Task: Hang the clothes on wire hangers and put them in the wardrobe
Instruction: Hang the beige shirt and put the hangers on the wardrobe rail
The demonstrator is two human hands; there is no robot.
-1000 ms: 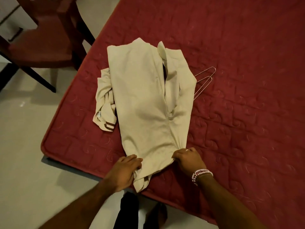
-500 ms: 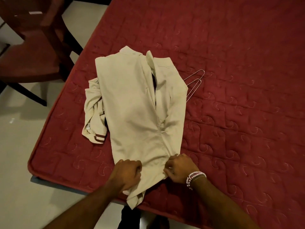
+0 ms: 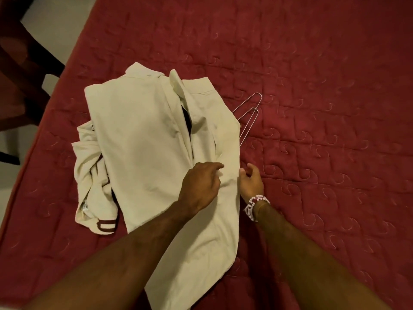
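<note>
Beige trousers (image 3: 143, 153) lie lengthwise on the red mattress (image 3: 312, 86), waistband at the far end and leg ends toward me. My left hand (image 3: 201, 184) rests palm down on the middle of the trousers, gripping nothing. My right hand (image 3: 251, 182), with a bead bracelet at the wrist, hovers at the trousers' right edge with its fingers apart, thumb near the fabric. The ends of two wire hangers (image 3: 250, 115) stick out from under the trousers' right side; the rest of them is hidden. A second beige garment with brown stripes (image 3: 93, 193) lies crumpled under the left side.
The mattress's left edge (image 3: 33, 153) drops to a pale floor (image 3: 13, 175). A dark wooden chair (image 3: 20, 70) stands off the far-left corner. The red quilted surface stretches wide to the right and beyond the clothes.
Both hands have let go of the leg ends near the mattress edge and moved forward to the middle of the trousers. The view has shifted closer over the bed.
</note>
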